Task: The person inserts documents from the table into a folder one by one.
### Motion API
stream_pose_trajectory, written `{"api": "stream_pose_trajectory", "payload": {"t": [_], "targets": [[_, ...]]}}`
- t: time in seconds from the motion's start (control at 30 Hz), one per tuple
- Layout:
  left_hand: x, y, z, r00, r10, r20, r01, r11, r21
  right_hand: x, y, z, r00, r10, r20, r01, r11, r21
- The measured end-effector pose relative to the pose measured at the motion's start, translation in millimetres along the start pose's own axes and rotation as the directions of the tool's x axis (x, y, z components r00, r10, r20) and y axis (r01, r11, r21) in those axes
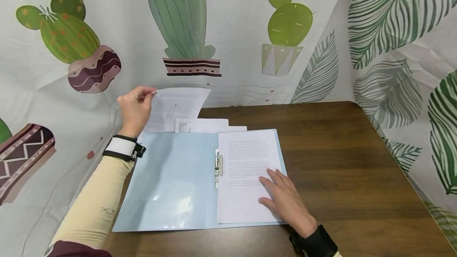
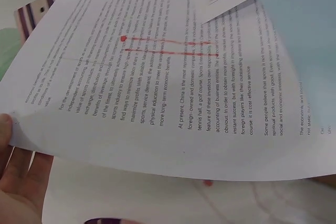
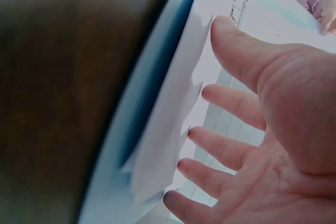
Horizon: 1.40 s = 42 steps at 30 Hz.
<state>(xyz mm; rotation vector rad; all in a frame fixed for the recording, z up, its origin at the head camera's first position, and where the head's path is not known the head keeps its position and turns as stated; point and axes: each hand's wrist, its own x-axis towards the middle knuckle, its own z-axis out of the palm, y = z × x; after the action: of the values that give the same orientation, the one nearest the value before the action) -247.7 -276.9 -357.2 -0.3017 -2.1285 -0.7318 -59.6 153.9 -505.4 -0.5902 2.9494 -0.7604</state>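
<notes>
One printed sheet (image 1: 176,104), pinched at its corner by the left hand (image 1: 135,108) (best lifted slowly), while the right hand (image 1: 283,197), fingers spread flat, steadies the stack (image 1: 244,162) in the folder (image 1: 171,185).

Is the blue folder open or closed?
Open. The blue folder lies spread flat on the table, its clip and a printed page showing.

A printed sheet (image 1: 178,104) was lifted at ten o'clock; the blue folder (image 1: 171,181) lay open, pages (image 1: 246,173) clipped at three o'clock.
</notes>
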Motion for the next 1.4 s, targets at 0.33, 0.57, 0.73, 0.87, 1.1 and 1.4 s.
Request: {"api": "stream_pose_trajectory", "payload": {"t": [0.33,0.57,0.73,0.87,1.1,1.4], "targets": [[23.7,25.0,-24.3,0.984,0.056,-0.168,-0.064,0.997,-0.04,1,0,-3,0.999,-0.011,-0.041,0.011,1.0,0.001],[37.9,45.2,-38.9,0.971,0.08,-0.224,-0.099,0.992,-0.074,4,4,-9,0.991,-0.048,-0.128,0.048,0.999,-0.007],[43.6,62.5,-43.5,0.973,0.048,-0.226,-0.083,0.985,-0.15,10,6,-15,0.984,-0.033,-0.173,0.035,0.999,0.01],[44.4,83.2,-47.5,0.978,-0.003,-0.209,-0.044,0.975,-0.217,15,5,-21,0.979,0.011,-0.205,0.003,0.998,0.069],[40.3,105.9,-47.6,0.995,-0.027,-0.094,-0.014,0.913,-0.408,24,1,-32,0.952,0.017,-0.307,0.035,0.986,0.163],[24.1,134.3,-36.5,0.981,-0.159,0.108,0.192,0.787,-0.586,32,-6,-40,0.907,0.017,-0.421,0.097,0.964,0.248]]}}
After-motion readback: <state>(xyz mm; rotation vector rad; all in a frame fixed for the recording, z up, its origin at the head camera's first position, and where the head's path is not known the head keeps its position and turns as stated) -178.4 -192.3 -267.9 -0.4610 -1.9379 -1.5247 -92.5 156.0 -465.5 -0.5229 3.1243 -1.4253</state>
